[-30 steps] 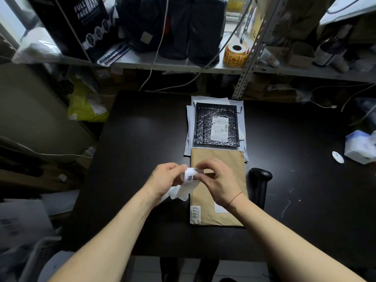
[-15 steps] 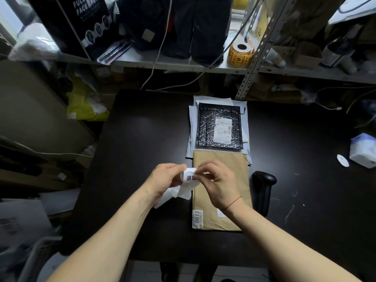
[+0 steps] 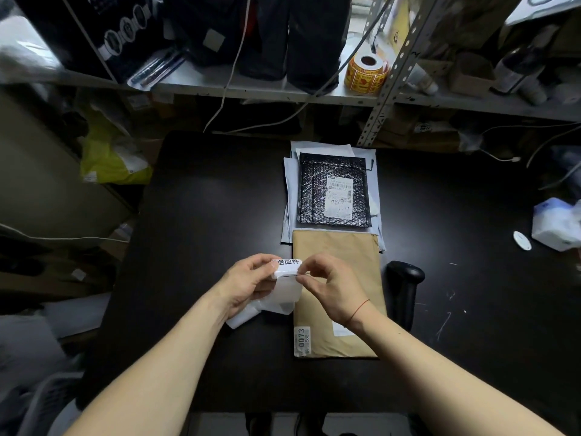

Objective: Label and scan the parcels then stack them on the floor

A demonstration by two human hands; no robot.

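**While both hands pinch a printed label, two parcels lie flat on the black table**

Where the two hands meet, a small white rectangular sticker label (image 3: 286,267) with bold black characters is held above the matte black tabletop (image 3: 204,215). The left hand (image 3: 248,284) pinches the label's left end between thumb and curled fingers. The right hand (image 3: 333,287), with a thin red thread round its wrist, pinches the right edge between thumb and forefinger. A glossy, translucent white backing strip (image 3: 276,302) curls down from the label to 6 o'clock and trails out under the left palm.

Directly beneath the right hand lies a flat, rectangular brown kraft-paper envelope (image 3: 338,256), slightly wrinkled. It has a small white sticker printed "0073" (image 3: 301,339) at its near left corner. The label hangs over the envelope's left edge, apart from the paper.

At 12 o'clock from the envelope, almost touching its far edge, sits a shiny black bubble-wrap mailer (image 3: 317,190), dimpled all over, bearing a white shipping slip (image 3: 339,198). It rests on a few smooth pale grey flat bags (image 3: 288,196).

At 3 o'clock from the right hand, just beside the envelope, a black plastic handheld scanner (image 3: 404,287) lies on the table, its rounded head towards 12 o'clock.
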